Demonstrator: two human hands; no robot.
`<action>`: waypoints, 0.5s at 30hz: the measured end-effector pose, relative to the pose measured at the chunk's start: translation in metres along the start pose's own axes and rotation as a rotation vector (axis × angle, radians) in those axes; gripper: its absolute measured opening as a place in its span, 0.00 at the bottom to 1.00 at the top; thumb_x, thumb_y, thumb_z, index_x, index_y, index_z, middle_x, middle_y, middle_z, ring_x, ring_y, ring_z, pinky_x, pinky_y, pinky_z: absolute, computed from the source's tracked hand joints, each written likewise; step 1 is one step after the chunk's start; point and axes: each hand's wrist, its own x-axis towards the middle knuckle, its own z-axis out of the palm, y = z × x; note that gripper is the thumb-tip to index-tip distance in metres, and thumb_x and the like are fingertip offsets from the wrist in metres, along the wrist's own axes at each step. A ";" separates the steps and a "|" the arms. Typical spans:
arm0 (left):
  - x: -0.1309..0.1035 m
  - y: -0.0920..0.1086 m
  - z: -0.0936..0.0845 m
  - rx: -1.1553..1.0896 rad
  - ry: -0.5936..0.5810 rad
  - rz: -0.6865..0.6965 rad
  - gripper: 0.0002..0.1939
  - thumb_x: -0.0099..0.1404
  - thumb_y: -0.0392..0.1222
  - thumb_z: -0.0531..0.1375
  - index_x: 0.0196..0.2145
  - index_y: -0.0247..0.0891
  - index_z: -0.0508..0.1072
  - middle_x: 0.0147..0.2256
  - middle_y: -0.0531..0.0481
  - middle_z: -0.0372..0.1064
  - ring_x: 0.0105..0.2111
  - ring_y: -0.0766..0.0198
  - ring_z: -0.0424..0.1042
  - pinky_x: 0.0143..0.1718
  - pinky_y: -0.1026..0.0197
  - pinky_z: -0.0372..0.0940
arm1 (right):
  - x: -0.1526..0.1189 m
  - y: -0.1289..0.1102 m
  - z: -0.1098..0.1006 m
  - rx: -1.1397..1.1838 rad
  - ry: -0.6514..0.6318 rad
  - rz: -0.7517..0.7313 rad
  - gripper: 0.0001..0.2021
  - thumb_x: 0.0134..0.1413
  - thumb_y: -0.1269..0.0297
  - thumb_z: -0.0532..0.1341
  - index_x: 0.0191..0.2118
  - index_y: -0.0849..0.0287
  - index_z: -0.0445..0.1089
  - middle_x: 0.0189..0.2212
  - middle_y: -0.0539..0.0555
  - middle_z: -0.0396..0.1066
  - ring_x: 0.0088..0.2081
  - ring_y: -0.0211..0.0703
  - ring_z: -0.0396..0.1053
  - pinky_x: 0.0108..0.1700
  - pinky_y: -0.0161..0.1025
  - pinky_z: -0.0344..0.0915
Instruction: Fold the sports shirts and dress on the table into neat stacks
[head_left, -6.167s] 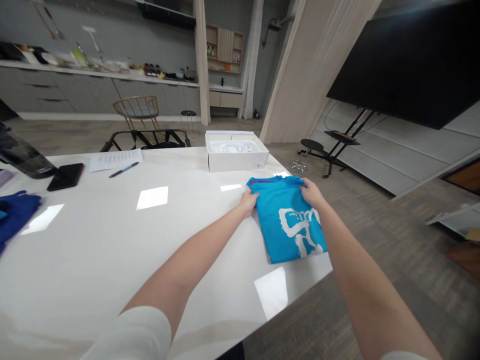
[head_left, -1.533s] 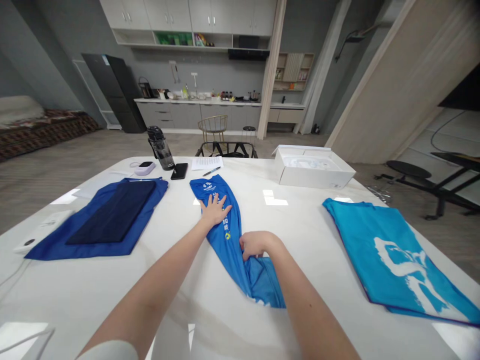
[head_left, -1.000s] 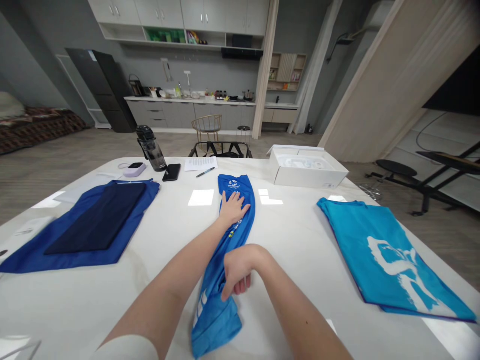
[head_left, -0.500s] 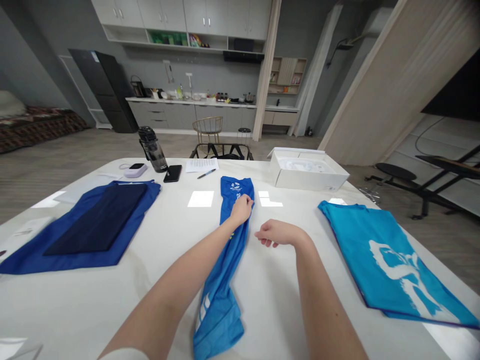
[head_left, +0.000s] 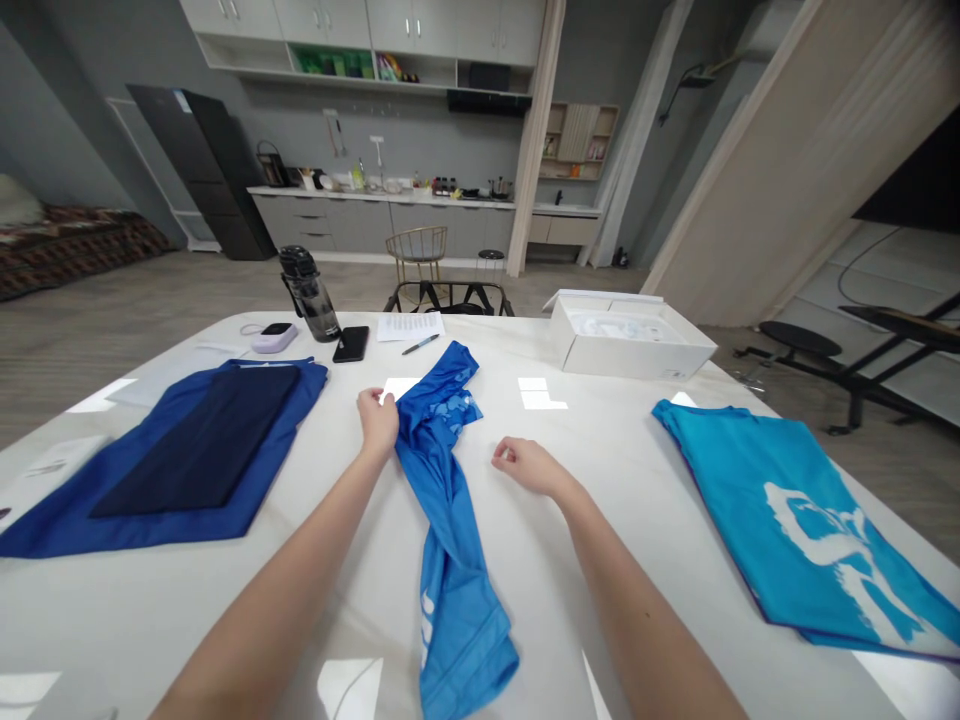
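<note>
A blue garment (head_left: 454,500) lies bunched and twisted lengthwise down the middle of the white table (head_left: 570,560). My left hand (head_left: 379,420) pinches its left edge near the far end, where the fabric is spread and partly turned over. To the right of the garment, my right hand (head_left: 525,463) hovers over the table with curled fingers, thumb and index tip together, touching no cloth; nothing shows between them.
Dark navy cloth (head_left: 202,440) lies on blue cloth (head_left: 259,500) at left. A folded turquoise garment (head_left: 795,520) is at right. Behind are a bottle (head_left: 311,300), phone (head_left: 351,344), lilac device (head_left: 274,338), paper (head_left: 410,326), pen (head_left: 421,345) and white box (head_left: 630,340).
My left hand has moved left, pulling the garment's far end with it and turning the fabric over. My right hand has shifted slightly left, its fingers more closed.
</note>
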 end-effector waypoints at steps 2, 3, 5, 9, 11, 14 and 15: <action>-0.002 0.001 0.002 0.280 -0.126 0.327 0.16 0.65 0.37 0.58 0.50 0.40 0.69 0.53 0.43 0.68 0.58 0.54 0.65 0.64 0.50 0.57 | 0.005 -0.004 0.012 0.008 0.028 -0.020 0.11 0.62 0.57 0.61 0.44 0.57 0.75 0.34 0.52 0.76 0.35 0.41 0.72 0.36 0.34 0.60; -0.003 0.002 0.007 0.440 -0.256 0.467 0.16 0.66 0.39 0.57 0.51 0.41 0.70 0.54 0.43 0.68 0.58 0.54 0.65 0.63 0.51 0.57 | 0.009 -0.007 0.016 0.019 0.046 -0.028 0.12 0.62 0.57 0.61 0.45 0.56 0.74 0.34 0.52 0.75 0.35 0.41 0.71 0.36 0.34 0.60; -0.005 0.004 0.019 0.710 -0.567 0.610 0.18 0.66 0.45 0.58 0.52 0.41 0.72 0.54 0.42 0.69 0.56 0.52 0.68 0.62 0.51 0.59 | 0.020 -0.010 0.023 0.041 0.102 -0.033 0.13 0.62 0.59 0.60 0.49 0.57 0.73 0.35 0.52 0.74 0.36 0.41 0.71 0.38 0.34 0.61; -0.006 0.008 0.037 1.028 -0.979 0.570 0.33 0.60 0.57 0.64 0.60 0.44 0.69 0.63 0.41 0.63 0.64 0.46 0.60 0.65 0.44 0.53 | 0.048 -0.017 0.029 0.037 0.249 0.016 0.16 0.61 0.66 0.61 0.54 0.59 0.70 0.41 0.54 0.73 0.42 0.41 0.71 0.47 0.35 0.62; -0.007 0.010 0.037 1.100 -1.062 0.575 0.37 0.58 0.56 0.65 0.63 0.49 0.66 0.66 0.44 0.59 0.66 0.45 0.56 0.66 0.41 0.49 | 0.059 -0.020 0.029 0.021 0.274 0.067 0.18 0.60 0.68 0.61 0.56 0.58 0.68 0.43 0.53 0.73 0.43 0.41 0.71 0.47 0.35 0.61; -0.011 0.013 0.035 1.172 -0.985 0.672 0.32 0.60 0.51 0.64 0.62 0.48 0.68 0.60 0.44 0.67 0.61 0.47 0.64 0.63 0.45 0.54 | 0.067 -0.025 0.029 -0.004 0.280 0.141 0.19 0.61 0.65 0.61 0.57 0.55 0.67 0.43 0.53 0.74 0.45 0.44 0.71 0.45 0.36 0.61; -0.013 0.013 0.036 1.194 -0.921 0.704 0.28 0.61 0.50 0.64 0.59 0.47 0.70 0.57 0.43 0.69 0.58 0.47 0.67 0.61 0.46 0.57 | 0.068 -0.027 0.028 -0.015 0.279 0.161 0.18 0.61 0.64 0.61 0.57 0.54 0.67 0.43 0.52 0.74 0.45 0.45 0.72 0.44 0.37 0.61</action>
